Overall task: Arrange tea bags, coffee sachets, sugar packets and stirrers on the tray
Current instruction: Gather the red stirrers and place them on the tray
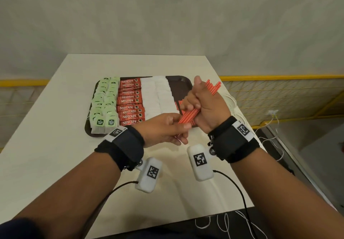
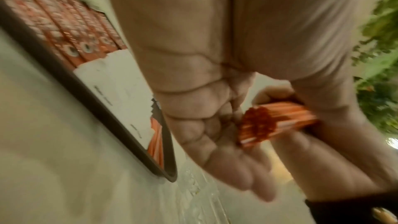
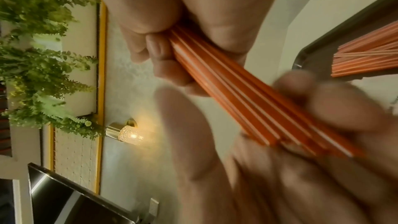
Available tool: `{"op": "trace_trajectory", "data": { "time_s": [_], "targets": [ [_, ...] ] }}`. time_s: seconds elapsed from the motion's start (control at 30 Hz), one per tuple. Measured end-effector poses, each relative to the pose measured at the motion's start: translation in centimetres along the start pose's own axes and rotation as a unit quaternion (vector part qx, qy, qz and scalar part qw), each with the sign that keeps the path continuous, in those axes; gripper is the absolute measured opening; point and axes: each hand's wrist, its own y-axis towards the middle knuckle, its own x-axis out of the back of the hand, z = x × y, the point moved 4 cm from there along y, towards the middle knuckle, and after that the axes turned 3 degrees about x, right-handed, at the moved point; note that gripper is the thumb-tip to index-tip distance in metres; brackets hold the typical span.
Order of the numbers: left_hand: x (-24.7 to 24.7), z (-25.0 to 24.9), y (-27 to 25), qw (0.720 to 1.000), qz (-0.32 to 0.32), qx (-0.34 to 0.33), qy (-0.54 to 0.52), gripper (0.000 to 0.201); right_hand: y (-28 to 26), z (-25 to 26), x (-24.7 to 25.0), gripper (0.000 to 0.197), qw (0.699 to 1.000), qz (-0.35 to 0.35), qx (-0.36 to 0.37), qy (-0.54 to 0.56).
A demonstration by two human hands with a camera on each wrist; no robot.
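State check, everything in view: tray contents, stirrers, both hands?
Tea bags: rowed at tray's left end.
Coffee sachets: rowed beside them.
Sugar packets: rowed next.
Stirrer bundle: held above tray, not placed.
Right hand: grips bundle.
Left hand: holds its near end.

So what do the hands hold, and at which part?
A bundle of stirrers: right hand grips its middle, left hand holds the near end.
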Motion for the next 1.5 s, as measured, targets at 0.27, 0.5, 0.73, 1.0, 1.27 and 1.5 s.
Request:
{"op": "trace_trajectory", "data": {
  "time_s": [0.27, 0.5, 0.73, 1.0, 1.27, 1.5],
  "targets": [
    [3.2, -0.1, 1.2, 0.953, -0.078, 0.035, -0.290, 0.102, 1.7, 0.3, -3.6, 0.035, 0.994, -0.054, 0.076, -0.062],
    [4.3, 0.3, 0.0, 0.903, -0.071, 0.020, -0.423, 0.083, 0.6, -2.5, -5.2, 0.034, 0.982, -0.017, 0.009, -0.187],
    [4.5, 1.1, -1.1, 0.975, -0.012, -0.010, -0.221, 0.046, 1.3, -1.7, -4.1, 0.034, 0.965, -0.052, 0.013, -0.256],
    [4.6, 0.0, -1.3, 0.993, -0.084, -0.033, 0.077, 0.019, 2.1, -4.0, -3.5, 0.030, 0.965, -0.057, -0.060, -0.249],
    [5.5, 1.3, -1.5, 0.994, -0.091, 0.027, 0.055, 0.029, 3.5, -1.1, -2.1, 0.048, 0.950, -0.127, 0.007, -0.284],
    [5.6, 0.8, -0.6, 0.981, -0.111, 0.026, 0.160, 0.025, 2.9, -0.7, -2.8, 0.042, 0.879, -0.007, 0.004, -0.476]
  ]
}}
